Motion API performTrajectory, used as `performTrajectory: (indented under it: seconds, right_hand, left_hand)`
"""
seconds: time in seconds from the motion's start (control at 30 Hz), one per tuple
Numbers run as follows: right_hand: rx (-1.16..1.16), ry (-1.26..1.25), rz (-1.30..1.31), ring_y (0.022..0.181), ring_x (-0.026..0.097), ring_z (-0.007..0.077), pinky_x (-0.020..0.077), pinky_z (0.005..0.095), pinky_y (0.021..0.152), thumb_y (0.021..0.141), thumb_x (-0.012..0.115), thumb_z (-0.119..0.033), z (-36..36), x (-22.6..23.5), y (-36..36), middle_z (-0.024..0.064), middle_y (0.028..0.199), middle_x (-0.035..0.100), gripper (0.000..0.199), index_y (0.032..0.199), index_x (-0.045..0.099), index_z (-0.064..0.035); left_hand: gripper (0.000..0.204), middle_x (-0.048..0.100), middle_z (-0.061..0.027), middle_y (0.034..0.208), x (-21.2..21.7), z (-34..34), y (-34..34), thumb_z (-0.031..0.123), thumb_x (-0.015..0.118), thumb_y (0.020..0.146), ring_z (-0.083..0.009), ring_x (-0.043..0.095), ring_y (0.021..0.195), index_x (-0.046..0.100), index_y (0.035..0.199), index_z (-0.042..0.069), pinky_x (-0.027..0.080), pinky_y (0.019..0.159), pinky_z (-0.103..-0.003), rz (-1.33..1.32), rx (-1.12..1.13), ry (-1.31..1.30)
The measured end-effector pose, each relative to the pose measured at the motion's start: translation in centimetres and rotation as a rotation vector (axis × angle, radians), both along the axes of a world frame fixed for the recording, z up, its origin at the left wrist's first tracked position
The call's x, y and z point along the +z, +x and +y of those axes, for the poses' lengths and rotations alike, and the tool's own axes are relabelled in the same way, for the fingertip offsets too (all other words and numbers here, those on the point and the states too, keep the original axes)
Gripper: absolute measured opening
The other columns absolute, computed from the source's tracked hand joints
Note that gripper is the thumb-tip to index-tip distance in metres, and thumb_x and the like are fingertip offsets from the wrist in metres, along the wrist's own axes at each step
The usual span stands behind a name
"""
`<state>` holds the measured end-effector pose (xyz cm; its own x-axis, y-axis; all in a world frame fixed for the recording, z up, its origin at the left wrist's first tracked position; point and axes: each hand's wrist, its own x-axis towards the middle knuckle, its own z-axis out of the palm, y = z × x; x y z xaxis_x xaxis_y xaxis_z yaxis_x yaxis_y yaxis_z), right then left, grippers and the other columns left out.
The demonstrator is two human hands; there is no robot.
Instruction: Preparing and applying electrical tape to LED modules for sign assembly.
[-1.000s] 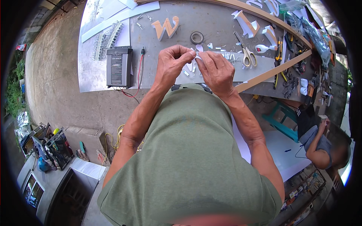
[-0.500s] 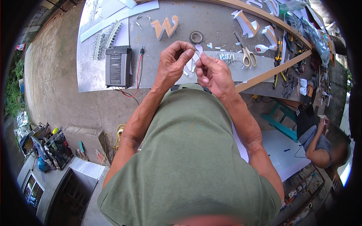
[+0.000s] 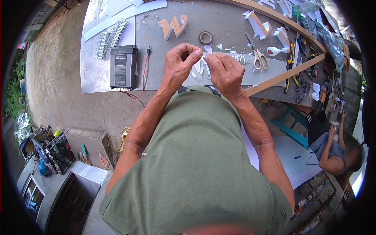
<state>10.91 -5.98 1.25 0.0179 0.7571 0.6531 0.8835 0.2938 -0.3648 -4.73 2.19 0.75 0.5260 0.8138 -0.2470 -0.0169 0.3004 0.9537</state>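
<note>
Over the near edge of the grey metal table [image 3: 152, 33], my left hand [image 3: 179, 64] pinches a small white curved piece [image 3: 208, 49] between thumb and forefinger. Facing it, my right hand [image 3: 226, 74] is closed at the same piece, its fingers curled and the back of the hand turned up. The fingertips almost meet and hide much of the piece, so its full shape cannot be made out. Just beyond the hands lies a roll of grey tape [image 3: 205, 37]. Small white modules on wires [image 3: 242, 58] lie to the right.
Scissors [image 3: 259, 59], a white glue bottle [image 3: 276, 51] and a tan-edged frame bar [image 3: 288, 74] lie right. Left are a black power supply box [image 3: 123, 67] and coiled wired modules [image 3: 111, 35]. Letter-shaped blocks [image 3: 172, 27] lie farther back. Another person [image 3: 333, 150] sits near a green stool [image 3: 291, 125].
My right hand has rolled over so that its back faces up, and its fingertips have moved slightly left, closer to my left hand. The seated person's arms have shifted.
</note>
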Motion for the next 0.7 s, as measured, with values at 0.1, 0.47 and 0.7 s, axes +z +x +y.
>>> performTrajectory:
  seconds: [0.1,0.47,0.7]
  right_hand:
    - [0.007,-0.218,0.407,0.06,0.064,0.0196,0.0484,0.0309,0.052,0.09,0.073,-0.012,-0.4,0.3,-0.6,0.0107,0.076,0.066,0.013,0.094,0.069,-0.0005]
    - [-0.042,-0.323,0.533,0.072,0.069,0.0171,0.0535,0.0293,0.057,0.084,0.082,-0.021,-0.8,0.4,-0.3,0.0095,0.097,0.068,0.043,0.118,0.062,-0.0038]
    - [-0.003,-0.027,0.004,0.072,0.068,0.0258,0.0521,0.0364,0.06,0.081,0.08,-0.01,0.5,-1.0,0.0,0.0089,0.089,0.069,0.027,0.104,0.067,-0.0031]
  left_hand:
    - [0.017,0.063,0.0017,0.083,0.0,-0.3,0.2,0.018,0.072,0.095,-0.0046,0.052,0.069,0.069,0.098,0.002,0.042,0.059,-0.021,-0.002,0.006,0.084]
    - [0.017,0.062,0.0006,0.084,-0.3,0.6,-0.1,0.017,0.071,0.096,-0.0058,0.053,0.07,0.067,0.1,0.001,0.043,0.061,-0.021,-0.074,0.053,0.029]
    - [0.017,0.057,0.0055,0.074,-0.3,0.2,0.3,0.018,0.07,0.097,-0.0018,0.046,0.063,0.068,0.093,0.001,0.037,0.053,-0.021,-0.036,0.066,0.0]
